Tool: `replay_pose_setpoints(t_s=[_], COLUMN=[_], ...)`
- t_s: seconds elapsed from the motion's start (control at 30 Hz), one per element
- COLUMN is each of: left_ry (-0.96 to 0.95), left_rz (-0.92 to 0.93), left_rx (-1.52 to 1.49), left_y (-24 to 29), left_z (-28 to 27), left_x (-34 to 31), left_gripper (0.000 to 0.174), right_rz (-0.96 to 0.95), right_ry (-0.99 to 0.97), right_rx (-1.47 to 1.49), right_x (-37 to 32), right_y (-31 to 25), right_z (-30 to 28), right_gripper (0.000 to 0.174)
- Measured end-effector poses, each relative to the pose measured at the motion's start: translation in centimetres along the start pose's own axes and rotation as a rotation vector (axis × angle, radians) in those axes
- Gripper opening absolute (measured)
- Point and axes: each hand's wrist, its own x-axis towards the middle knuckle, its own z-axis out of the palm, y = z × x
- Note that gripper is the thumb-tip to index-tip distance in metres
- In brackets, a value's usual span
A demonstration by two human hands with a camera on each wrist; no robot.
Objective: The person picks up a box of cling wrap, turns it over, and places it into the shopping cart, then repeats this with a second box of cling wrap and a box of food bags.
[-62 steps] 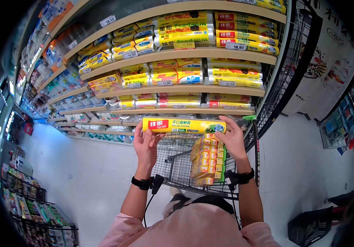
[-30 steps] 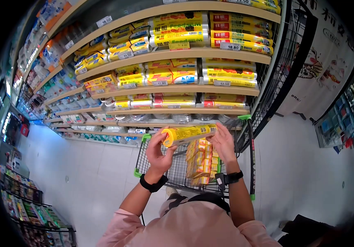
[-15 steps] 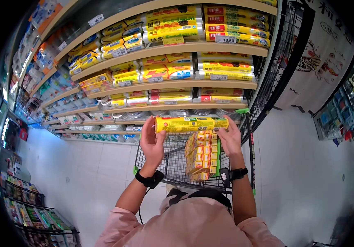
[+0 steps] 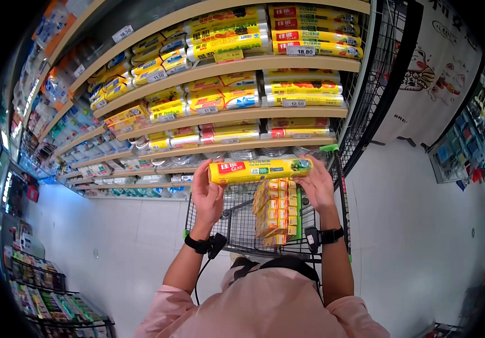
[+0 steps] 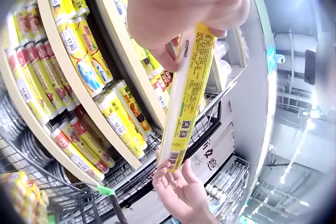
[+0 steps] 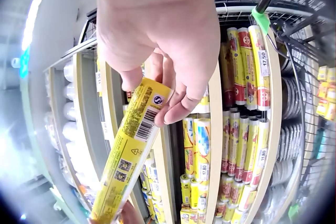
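Observation:
A yellow Glad roll of food bags is held level in front of the shelves, its front label toward the head camera. My left hand grips its left end, and my right hand grips the right end with fingers and thumb. The back of the roll, with small print and square codes, faces the left wrist camera. In the right wrist view, a barcode on the roll shows beside the right fingertips. Below is a shopping cart carrying a stack of small yellow boxes.
Shelves full of yellow bag and wrap rolls rise ahead, with price tags along their edges. A wire mesh panel borders them on the right. Magazine racks stand at the lower left, on a pale tiled floor.
Both hands have turned the roll: front label first, then tilted with its end cap showing, then the printed back, now the front label again. Both hands still hold its ends.

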Motion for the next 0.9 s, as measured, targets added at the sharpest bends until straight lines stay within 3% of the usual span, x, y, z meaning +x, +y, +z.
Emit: replay_pose_setpoints(t_s=[0.1,0.33,0.47,0.67,0.9], left_ry=[-0.04,-0.307,-0.336,-0.122,0.005], left_rz=[0.099,0.351,0.453,0.169,0.084], left_rx=[0.3,0.688,0.876,0.616,0.386], left_y=[-0.9,-0.3,0.7,-0.3,-1.2], left_z=[0.2,1.8,2.1,1.7,1.5], left_x=[-0.4,-0.1,-0.1,-0.6,-0.5], left_gripper=[0.059,0.07,0.058,0.06,0.06], right_rz=[0.053,0.102,0.047,-0.012,-0.061], right_ry=[0.049,0.075,0.067,0.095,0.054], right_rx=[-0.055,-0.021,-0.01,0.009,-0.004], right_x=[0.2,0.0,-0.2,-0.4,-0.8], right_y=[0.8,2.3,2.3,1.1,0.2], right_z=[-0.8,-1.8,-2.2,-2.4,-1.7], right_gripper=[0.042,0.039,0.04,0.04,0.038])
